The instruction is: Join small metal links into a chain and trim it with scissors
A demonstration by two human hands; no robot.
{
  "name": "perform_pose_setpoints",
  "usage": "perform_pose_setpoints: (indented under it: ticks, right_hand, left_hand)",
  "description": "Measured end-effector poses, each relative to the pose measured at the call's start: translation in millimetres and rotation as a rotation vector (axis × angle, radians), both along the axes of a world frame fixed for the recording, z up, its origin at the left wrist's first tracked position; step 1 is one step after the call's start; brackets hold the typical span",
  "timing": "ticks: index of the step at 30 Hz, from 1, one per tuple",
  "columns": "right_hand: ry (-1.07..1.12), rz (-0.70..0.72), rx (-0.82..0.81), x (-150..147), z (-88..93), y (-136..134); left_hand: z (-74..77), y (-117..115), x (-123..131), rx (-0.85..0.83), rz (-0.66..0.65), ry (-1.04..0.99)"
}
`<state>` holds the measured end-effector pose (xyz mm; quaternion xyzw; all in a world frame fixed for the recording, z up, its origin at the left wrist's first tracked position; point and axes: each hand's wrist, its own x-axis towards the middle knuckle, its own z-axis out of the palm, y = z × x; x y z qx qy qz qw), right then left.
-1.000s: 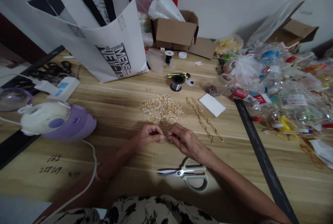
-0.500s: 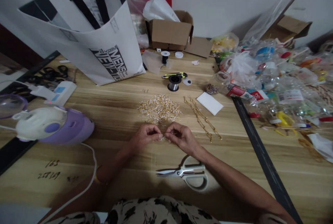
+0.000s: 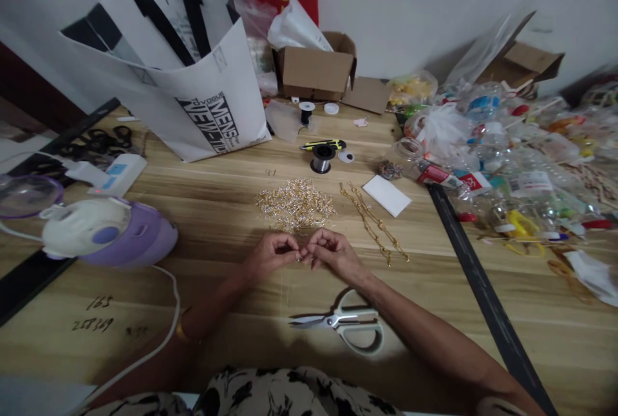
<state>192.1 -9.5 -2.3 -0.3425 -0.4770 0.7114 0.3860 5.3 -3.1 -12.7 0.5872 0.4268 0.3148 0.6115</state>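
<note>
My left hand (image 3: pixel 273 252) and my right hand (image 3: pixel 333 252) meet fingertip to fingertip over the wooden table (image 3: pixel 232 332). Both are pinched closed on a small shiny beaded piece (image 3: pixel 299 259), mostly covered by the fingers. Just beyond them lies a loose pile of gold and clear beads (image 3: pixel 295 203). A gold chain (image 3: pixel 369 219) with bead-like links is laid out to the right of the pile. Scissors (image 3: pixel 338 321) with pale handles rest below my right hand, blades pointing left.
Behind the pile are a spool of silver wire (image 3: pixel 322 158), a yellow cutter knife (image 3: pixel 323 145) and a white card (image 3: pixel 386 195). A purple-and-white appliance (image 3: pixel 111 232) and a large white bag (image 3: pixel 193 94) stand at left. Plastic bottles (image 3: pixel 526 178) crowd the right side.
The view has shifted slightly. My fingers have drawn closer together around the small piece, and my right hand's fingers have shifted their pinch. The things on the table stay in place.
</note>
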Motion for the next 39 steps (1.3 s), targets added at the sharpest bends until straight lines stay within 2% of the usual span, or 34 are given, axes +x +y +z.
perform_pose_setpoints:
  ticks: [6,11,17,24,32,39]
  right_hand:
    - [-0.047,-0.013,0.011,-0.9,-1.2,0.1]
    - [-0.052,0.024,-0.03,-1.8,-6.7,-0.5]
    - [-0.128,0.052,0.049,-0.7,-5.7,-1.1]
    - [-0.12,0.066,0.06,-0.3,-6.0,-0.3]
    - [-0.086,0.049,0.052,-0.7,-8.1,-0.9]
    - [-0.063,0.029,0.044,-1.9,-6.4,-2.6]
  left_hand:
    - [0.1,-0.7,2.0,0.08,0.004,0.082]
    - [-0.6,-2.5,2.9,0.061,-0.008,0.087]
    - [-2.9,-3.8,3.9,0.072,0.004,0.108]
    - [-3.8,-4.5,3.2,0.064,-0.01,0.096]
    - [-3.3,-4.6,3.9,-0.037,-0.009,-0.02]
    - [2.1,-4.4,3.6,-0.067,0.017,-0.033]
